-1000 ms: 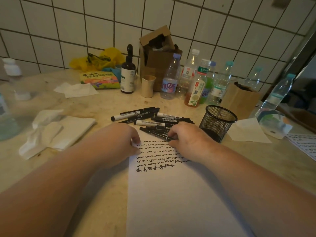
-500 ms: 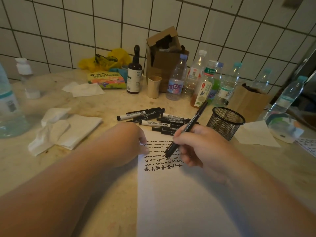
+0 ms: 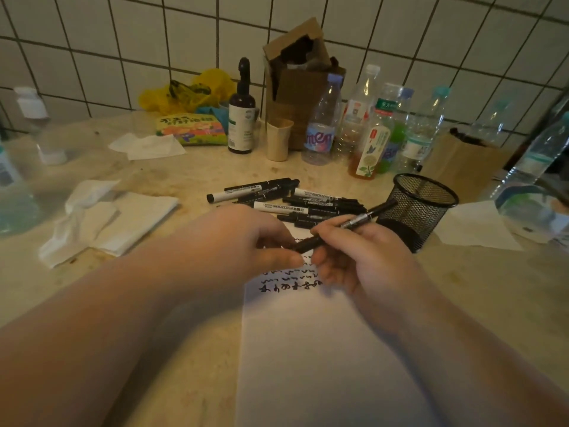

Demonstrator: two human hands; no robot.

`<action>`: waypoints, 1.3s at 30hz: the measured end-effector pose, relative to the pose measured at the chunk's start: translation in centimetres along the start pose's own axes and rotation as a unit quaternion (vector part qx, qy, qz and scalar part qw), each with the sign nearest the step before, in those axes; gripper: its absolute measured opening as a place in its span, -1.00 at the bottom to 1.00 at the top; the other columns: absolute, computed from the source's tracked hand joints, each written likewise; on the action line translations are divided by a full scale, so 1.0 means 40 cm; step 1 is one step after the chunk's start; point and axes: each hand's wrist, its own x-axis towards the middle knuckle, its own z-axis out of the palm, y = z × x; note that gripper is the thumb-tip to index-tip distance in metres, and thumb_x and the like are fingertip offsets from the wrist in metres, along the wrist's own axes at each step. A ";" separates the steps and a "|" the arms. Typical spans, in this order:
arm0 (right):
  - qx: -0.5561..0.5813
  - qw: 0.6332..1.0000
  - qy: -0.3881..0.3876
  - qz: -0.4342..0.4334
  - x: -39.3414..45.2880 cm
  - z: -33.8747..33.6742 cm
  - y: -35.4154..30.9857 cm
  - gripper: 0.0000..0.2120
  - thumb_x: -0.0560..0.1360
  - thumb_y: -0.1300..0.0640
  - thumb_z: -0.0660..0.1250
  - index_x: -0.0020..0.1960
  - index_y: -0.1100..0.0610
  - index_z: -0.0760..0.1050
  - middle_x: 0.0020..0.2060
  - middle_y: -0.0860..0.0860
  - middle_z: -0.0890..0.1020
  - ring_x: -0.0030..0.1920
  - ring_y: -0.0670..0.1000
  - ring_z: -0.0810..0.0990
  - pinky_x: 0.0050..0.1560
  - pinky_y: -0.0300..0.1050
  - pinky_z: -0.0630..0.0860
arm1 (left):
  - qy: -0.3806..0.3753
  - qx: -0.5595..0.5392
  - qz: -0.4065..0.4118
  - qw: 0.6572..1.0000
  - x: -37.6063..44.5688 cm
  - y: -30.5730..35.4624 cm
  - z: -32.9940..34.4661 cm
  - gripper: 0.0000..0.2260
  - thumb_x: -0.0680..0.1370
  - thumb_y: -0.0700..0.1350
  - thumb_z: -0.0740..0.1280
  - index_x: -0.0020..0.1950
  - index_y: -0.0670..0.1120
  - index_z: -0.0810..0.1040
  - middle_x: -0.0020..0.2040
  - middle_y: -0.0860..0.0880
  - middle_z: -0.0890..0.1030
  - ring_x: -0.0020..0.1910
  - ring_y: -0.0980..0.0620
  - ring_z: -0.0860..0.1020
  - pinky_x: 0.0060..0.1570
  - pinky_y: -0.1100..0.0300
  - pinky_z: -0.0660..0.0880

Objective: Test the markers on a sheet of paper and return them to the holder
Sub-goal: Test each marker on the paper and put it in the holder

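A white sheet of paper (image 3: 320, 349) lies on the counter with rows of black scribbles near its top. Above those scribbles my right hand (image 3: 360, 257) grips a black marker (image 3: 361, 218), held slanting, its far end up toward the holder. My left hand (image 3: 246, 241) pinches the marker's near end, at the cap. Several black and white markers (image 3: 289, 200) lie in a loose pile just beyond the paper. The black mesh holder (image 3: 421, 208) stands upright to the right of the pile.
Crumpled tissues (image 3: 101, 220) lie to the left. Several plastic bottles (image 3: 369, 127), a dark dropper bottle (image 3: 241, 118), a small cup (image 3: 278, 140) and a cardboard box (image 3: 298, 81) line the tiled wall. A brown bag (image 3: 462, 164) and white paper (image 3: 474, 226) sit right of the holder.
My right hand took a marker from the pile and lifted it over the paper. My left hand left the paper's edge and came to the marker's near end.
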 end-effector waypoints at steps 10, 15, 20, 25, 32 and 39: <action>-0.017 0.993 -0.105 -0.059 -0.015 0.000 -0.009 -0.85 0.36 0.28 0.32 -0.37 0.21 0.57 -0.51 0.19 0.53 -0.58 0.05 0.42 -0.56 -0.19 0.35 | -0.156 -0.094 0.076 0.980 -0.013 -0.019 -0.022 -0.76 0.60 0.13 0.25 -0.27 0.21 0.55 -0.33 0.19 0.54 -0.32 0.24 0.47 -0.24 0.31 0.34; 0.077 0.991 -0.071 -0.081 0.000 -0.044 -0.019 -0.93 0.17 0.23 0.34 -0.43 0.23 0.47 -0.63 0.12 0.37 -0.69 -0.03 0.24 -0.59 -0.37 0.18 | -0.255 -0.229 0.094 0.935 -0.035 -0.056 -0.038 -0.78 0.53 0.11 0.31 -0.22 0.05 0.61 -0.38 0.05 0.45 -0.38 0.09 0.36 -0.27 0.19 0.33; -0.055 0.997 -0.058 -0.010 -0.005 -0.028 0.006 -0.82 0.46 0.14 0.35 -0.30 0.15 0.56 -0.52 0.04 0.46 -0.53 -0.02 0.37 -0.48 -0.19 0.27 | 0.006 -0.056 -0.059 0.997 0.008 -0.039 -0.016 -0.76 0.60 0.13 0.24 -0.17 0.08 0.60 -0.28 0.07 0.60 -0.30 0.13 0.51 -0.29 0.19 0.38; -0.120 0.988 -0.090 0.023 -0.009 0.009 0.026 -0.80 0.56 0.17 0.38 -0.23 0.12 0.64 -0.42 0.12 0.60 -0.40 0.09 0.53 -0.34 0.03 0.45 | -0.025 0.059 -0.053 0.997 0.014 -0.059 0.009 -0.84 0.59 0.17 0.26 -0.01 0.16 0.59 -0.14 0.14 0.60 -0.12 0.17 0.53 0.00 0.09 0.54; -0.145 0.986 -0.083 0.010 -0.013 0.021 0.035 -0.84 0.56 0.18 0.39 -0.18 0.13 0.66 -0.35 0.17 0.66 -0.36 0.10 0.59 -0.27 0.05 0.51 | -0.022 0.073 -0.019 0.997 0.009 -0.066 0.022 -0.82 0.52 0.18 0.36 0.03 0.18 0.67 -0.14 0.17 0.63 -0.15 0.20 0.54 -0.13 0.20 0.51; -0.150 0.985 -0.082 0.000 -0.011 0.025 0.045 -0.87 0.56 0.18 0.39 -0.14 0.15 0.66 -0.34 0.15 0.67 -0.34 0.10 0.61 -0.22 0.05 0.54 | -0.013 0.065 -0.013 0.998 0.012 -0.067 0.026 -0.83 0.51 0.16 0.38 0.03 0.18 0.69 -0.16 0.17 0.64 -0.16 0.20 0.54 -0.20 0.23 0.46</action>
